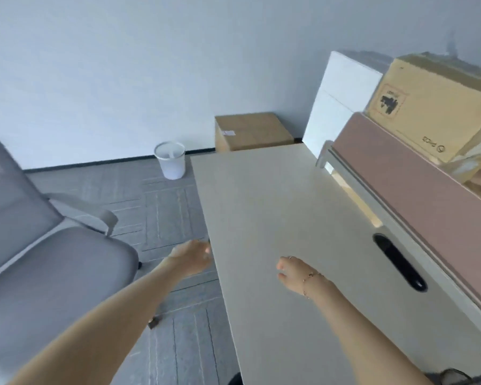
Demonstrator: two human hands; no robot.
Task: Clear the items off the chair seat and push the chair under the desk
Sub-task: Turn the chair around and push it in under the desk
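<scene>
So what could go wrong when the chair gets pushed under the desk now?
The chair stands apart from the desk and at an angle to it, so its armrest may knock the desk edge. Neither the left hand nor the right hand holds the chair, so it could roll off course on the carpet. The white bin nearby might get bumped.

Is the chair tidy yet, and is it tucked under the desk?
Half done, it seems. The gray chair's seat shows nothing lying on it, so the clearing looks finished. Right now the left hand hangs near the desk edge and the right hand is over the desktop; neither touches the chair. Still left: the chair stands out on the carpet, beside the desk, and needs pushing under.
</scene>
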